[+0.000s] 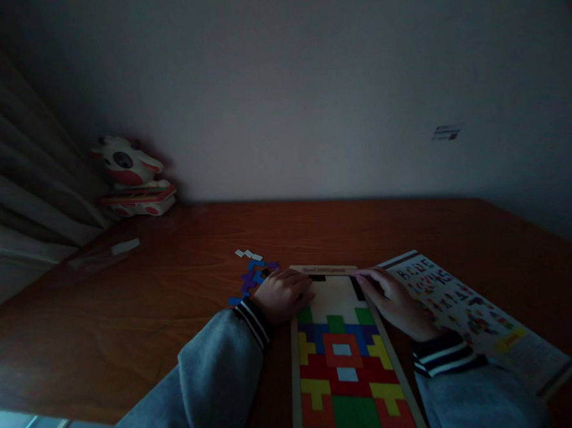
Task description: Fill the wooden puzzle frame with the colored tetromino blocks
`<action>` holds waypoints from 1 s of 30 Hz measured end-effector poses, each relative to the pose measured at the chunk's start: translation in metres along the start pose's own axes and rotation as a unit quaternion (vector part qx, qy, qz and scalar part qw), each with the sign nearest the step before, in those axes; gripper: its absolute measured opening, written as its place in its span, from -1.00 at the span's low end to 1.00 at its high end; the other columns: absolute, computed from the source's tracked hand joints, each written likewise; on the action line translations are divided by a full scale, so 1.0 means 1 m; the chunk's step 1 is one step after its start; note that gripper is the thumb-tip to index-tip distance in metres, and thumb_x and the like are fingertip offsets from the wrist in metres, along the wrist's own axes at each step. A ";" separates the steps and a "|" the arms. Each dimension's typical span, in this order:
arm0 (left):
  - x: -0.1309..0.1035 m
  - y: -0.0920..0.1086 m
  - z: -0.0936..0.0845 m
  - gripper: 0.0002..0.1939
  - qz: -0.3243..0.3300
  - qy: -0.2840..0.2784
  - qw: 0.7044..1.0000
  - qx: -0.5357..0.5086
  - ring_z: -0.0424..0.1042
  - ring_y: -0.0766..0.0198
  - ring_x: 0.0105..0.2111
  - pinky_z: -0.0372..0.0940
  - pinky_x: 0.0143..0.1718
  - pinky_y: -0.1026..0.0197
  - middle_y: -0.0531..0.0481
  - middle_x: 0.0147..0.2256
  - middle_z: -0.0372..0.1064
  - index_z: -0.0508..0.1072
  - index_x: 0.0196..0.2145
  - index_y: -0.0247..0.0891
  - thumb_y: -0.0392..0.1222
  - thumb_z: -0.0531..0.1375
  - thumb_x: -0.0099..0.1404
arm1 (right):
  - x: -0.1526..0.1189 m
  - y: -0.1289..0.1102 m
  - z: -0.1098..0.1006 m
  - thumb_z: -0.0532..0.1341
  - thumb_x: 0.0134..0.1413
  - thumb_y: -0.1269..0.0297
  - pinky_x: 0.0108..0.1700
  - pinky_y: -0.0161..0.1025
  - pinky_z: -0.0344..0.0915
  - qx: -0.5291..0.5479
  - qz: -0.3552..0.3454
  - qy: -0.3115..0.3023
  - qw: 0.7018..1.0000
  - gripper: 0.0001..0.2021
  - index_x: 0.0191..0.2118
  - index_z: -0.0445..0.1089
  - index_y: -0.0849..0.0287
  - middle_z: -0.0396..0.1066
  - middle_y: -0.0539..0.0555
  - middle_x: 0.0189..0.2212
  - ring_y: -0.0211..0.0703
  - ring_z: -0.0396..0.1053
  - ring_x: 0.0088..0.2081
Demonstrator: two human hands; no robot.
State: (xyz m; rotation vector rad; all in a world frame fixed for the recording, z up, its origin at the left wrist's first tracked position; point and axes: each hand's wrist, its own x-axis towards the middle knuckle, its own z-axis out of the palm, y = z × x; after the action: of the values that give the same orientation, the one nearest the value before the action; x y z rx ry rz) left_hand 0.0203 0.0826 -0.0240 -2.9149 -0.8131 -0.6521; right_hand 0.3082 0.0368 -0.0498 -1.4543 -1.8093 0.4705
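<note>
A wooden puzzle board [295, 381] lies in front of me, its lower part filled with coloured flat pieces. Bare white base [332, 299] shows across much of its upper part. My left hand [284, 295] rests over the upper left edge, fingers bent and close together at a black puzzle piece [318, 278]; the hand partly covers that corner. At the upper right, thumb and index finger of my right hand [393, 301] close on another black puzzle piece [357, 288] beside the rim. Loose blue and purple pieces [248, 281] lie left of the left hand.
A white zigzag piece [248, 254] lies beyond the loose pieces. To the right is a printed pattern sheet [481, 318], partly under my right forearm. A cow-shaped toy [136, 178] stands at the back left by the curtain [15, 153]. Clear plastic wrapping [104, 254] lies near it.
</note>
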 end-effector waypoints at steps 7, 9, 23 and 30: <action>-0.025 -0.036 -0.029 -0.70 -0.142 0.005 0.988 0.066 0.48 0.04 -0.09 0.37 -0.03 0.00 -0.16 -0.10 0.52 0.48 0.00 -0.23 -0.13 0.18 0.34 | -0.001 0.000 0.000 0.06 0.31 0.03 -0.06 -0.07 0.33 -0.005 0.012 0.002 1.000 -0.70 -0.12 0.43 0.08 0.49 0.12 -0.18 -0.01 0.43 -0.13; -0.033 -0.044 -0.035 -0.58 -0.168 -0.023 0.983 0.069 0.48 0.00 -0.09 0.38 -0.05 -0.02 -0.16 -0.11 0.52 0.44 0.07 -0.23 -0.02 0.24 0.30 | -0.001 -0.002 0.000 0.06 0.30 0.02 -0.10 -0.08 0.34 -0.005 0.018 -0.003 1.000 -0.69 -0.12 0.43 0.09 0.49 0.13 -0.19 -0.02 0.43 -0.16; -0.031 -0.038 -0.029 -0.70 -0.148 -0.091 0.985 0.008 0.52 0.05 -0.08 0.44 -0.08 0.05 -0.07 -0.05 0.54 0.57 -0.10 -0.16 0.04 0.22 0.34 | -0.001 -0.007 -0.001 0.07 0.29 0.01 -0.07 -0.09 0.34 -0.006 0.018 -0.001 1.000 -0.68 -0.13 0.45 0.09 0.51 0.11 -0.21 -0.03 0.44 -0.17; -0.030 -0.036 -0.028 -0.67 -0.093 0.025 0.995 -0.031 0.52 0.10 -0.06 0.45 -0.02 0.07 -0.14 -0.01 0.50 0.50 0.00 -0.23 -0.08 0.21 0.33 | -0.001 -0.006 -0.001 0.10 0.28 0.02 -0.10 -0.10 0.36 0.003 0.010 0.012 1.000 -0.70 -0.13 0.44 0.09 0.50 0.12 -0.20 -0.03 0.44 -0.17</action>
State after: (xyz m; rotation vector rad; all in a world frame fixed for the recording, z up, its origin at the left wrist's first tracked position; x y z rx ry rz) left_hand -0.0315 0.0947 -0.0132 -2.8870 -1.0864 -0.7734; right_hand 0.3047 0.0344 -0.0455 -1.4687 -1.7757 0.4659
